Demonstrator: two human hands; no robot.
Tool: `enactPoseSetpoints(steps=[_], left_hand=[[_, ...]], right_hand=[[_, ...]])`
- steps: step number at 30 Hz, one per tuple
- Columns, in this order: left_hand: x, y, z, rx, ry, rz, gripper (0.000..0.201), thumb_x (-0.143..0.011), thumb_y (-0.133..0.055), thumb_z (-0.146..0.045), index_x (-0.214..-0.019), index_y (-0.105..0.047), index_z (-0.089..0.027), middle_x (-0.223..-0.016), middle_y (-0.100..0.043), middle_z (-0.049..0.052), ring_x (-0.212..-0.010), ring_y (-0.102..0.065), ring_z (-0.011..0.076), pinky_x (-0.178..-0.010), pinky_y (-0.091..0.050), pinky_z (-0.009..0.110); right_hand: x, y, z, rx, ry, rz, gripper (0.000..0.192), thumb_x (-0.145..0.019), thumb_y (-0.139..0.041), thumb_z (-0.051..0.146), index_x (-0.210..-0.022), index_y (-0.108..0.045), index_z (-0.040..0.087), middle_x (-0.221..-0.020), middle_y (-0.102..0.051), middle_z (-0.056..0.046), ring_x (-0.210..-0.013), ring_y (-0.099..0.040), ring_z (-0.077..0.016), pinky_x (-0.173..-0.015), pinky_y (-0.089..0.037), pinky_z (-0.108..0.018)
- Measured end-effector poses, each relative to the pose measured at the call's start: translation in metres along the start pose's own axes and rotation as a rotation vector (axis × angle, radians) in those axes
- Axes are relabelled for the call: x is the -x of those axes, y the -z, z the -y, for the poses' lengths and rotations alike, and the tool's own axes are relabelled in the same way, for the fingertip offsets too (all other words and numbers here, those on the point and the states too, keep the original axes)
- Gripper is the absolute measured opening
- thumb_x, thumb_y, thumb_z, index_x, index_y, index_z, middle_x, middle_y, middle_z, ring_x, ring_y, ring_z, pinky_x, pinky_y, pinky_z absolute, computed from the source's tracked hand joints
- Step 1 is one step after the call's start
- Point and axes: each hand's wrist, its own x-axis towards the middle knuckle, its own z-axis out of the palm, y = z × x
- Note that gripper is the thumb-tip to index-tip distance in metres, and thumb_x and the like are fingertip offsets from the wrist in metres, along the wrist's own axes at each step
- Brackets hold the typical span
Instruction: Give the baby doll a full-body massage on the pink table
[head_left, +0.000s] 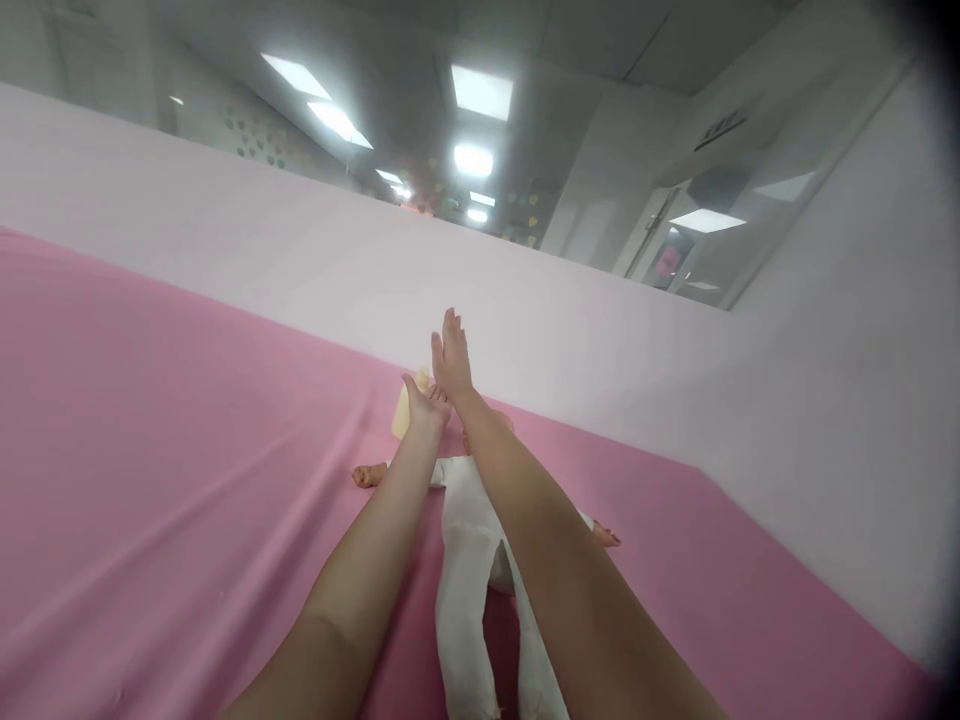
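My left hand is stretched out with the palm turned up and the thumb apart, beside a pale yellow pump bottle. Just above it, my right hand is raised and flat, its fingers extended. Nothing shows in either hand. Beneath my forearms a baby doll in white clothes lies on its back, arms spread. Its head is mostly covered by my right wrist and forearm, which also hide part of its body and one leg.
A pink padded surface with some creases lies under the doll. Behind it runs a low white wall topped by a glass pane reflecting ceiling lights. Another white wall closes the right side.
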Motion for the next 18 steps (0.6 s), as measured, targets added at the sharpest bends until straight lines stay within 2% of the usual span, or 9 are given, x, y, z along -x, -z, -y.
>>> enactPoseSetpoints(steps=[2, 3, 6, 8, 10, 13, 16, 18], left_hand=[[0.001, -0.001, -0.012, 0.019, -0.011, 0.041, 0.088, -0.091, -0.004, -0.074, -0.145, -0.042, -0.016, -0.15, -0.047, 0.014, -0.141, -0.044, 0.0246, -0.109, -0.048, 0.038], [0.001, -0.002, -0.016, 0.009, -0.01, 0.056, 0.082, -0.094, -0.006, -0.07, -0.147, -0.041, -0.017, -0.151, -0.046, 0.012, -0.141, -0.044, 0.0241, -0.11, -0.048, 0.039], [0.002, -0.003, -0.021, -0.02, 0.013, 0.02, 0.065, -0.1, -0.015, -0.056, -0.152, -0.032, -0.022, -0.158, -0.038, 0.006, -0.143, -0.042, 0.0219, -0.112, -0.044, 0.04], [0.001, -0.003, -0.021, -0.021, 0.013, -0.001, 0.06, -0.1, -0.019, -0.05, -0.154, -0.028, -0.027, -0.162, -0.031, 0.001, -0.144, -0.04, 0.0198, -0.113, -0.042, 0.04], [-0.002, 0.0, -0.019, -0.028, -0.008, 0.022, 0.058, -0.099, -0.017, -0.046, -0.154, -0.027, -0.031, -0.162, -0.028, -0.003, -0.143, -0.041, 0.0183, -0.113, -0.042, 0.042], [-0.008, 0.003, -0.015, -0.115, -0.056, 0.081, 0.057, -0.098, -0.012, -0.043, -0.152, -0.032, -0.037, -0.161, -0.032, -0.005, -0.141, -0.044, 0.019, -0.112, -0.042, 0.047], [-0.009, 0.001, -0.013, -0.23, -0.066, 0.152, 0.057, -0.098, -0.011, -0.046, -0.148, -0.038, -0.041, -0.16, -0.033, -0.006, -0.141, -0.044, 0.0205, -0.112, -0.041, 0.047], [-0.005, -0.005, -0.012, -0.237, -0.023, 0.172, 0.057, -0.098, -0.011, -0.047, -0.145, -0.042, -0.04, -0.16, -0.033, -0.006, -0.141, -0.043, 0.0216, -0.111, -0.041, 0.048]], right_hand=[[-0.006, -0.014, -0.003, -0.015, -0.029, 0.011, 0.075, -0.098, -0.012, 0.061, -0.159, 0.002, 0.02, -0.167, 0.002, 0.0, -0.154, 0.009, -0.0181, -0.125, 0.003, -0.048], [-0.007, -0.021, -0.006, -0.02, -0.057, 0.058, 0.075, -0.098, -0.016, 0.061, -0.159, -0.002, 0.019, -0.167, -0.002, -0.001, -0.155, 0.007, -0.0199, -0.125, 0.002, -0.049], [-0.002, -0.043, -0.02, -0.024, -0.192, 0.298, 0.067, -0.099, -0.024, 0.058, -0.154, -0.03, 0.021, -0.163, -0.025, -0.005, -0.154, -0.011, -0.0254, -0.125, -0.005, -0.052], [0.002, -0.054, -0.027, -0.019, -0.244, 0.382, 0.059, -0.1, -0.025, 0.052, -0.148, -0.043, 0.022, -0.16, -0.033, -0.005, -0.153, -0.017, -0.0255, -0.125, -0.006, -0.051], [0.004, -0.059, -0.031, -0.019, -0.245, 0.373, 0.057, -0.101, -0.025, 0.049, -0.149, -0.041, 0.023, -0.162, -0.029, -0.003, -0.154, -0.013, -0.024, -0.125, -0.003, -0.051], [0.004, -0.056, -0.029, -0.009, -0.253, 0.368, 0.065, -0.099, -0.028, 0.055, -0.155, -0.025, 0.024, -0.166, -0.015, -0.002, -0.155, 0.001, -0.0247, -0.123, 0.005, -0.056], [0.004, -0.048, -0.026, 0.04, -0.327, 0.382, 0.078, -0.097, -0.028, 0.063, -0.158, -0.014, 0.015, -0.167, -0.004, -0.009, -0.154, 0.01, -0.0275, -0.121, 0.007, -0.061], [0.008, -0.042, -0.027, 0.024, -0.318, 0.366, 0.082, -0.096, -0.024, 0.066, -0.157, -0.012, 0.011, -0.166, -0.001, -0.012, -0.154, 0.01, -0.03, -0.119, 0.007, -0.065]])
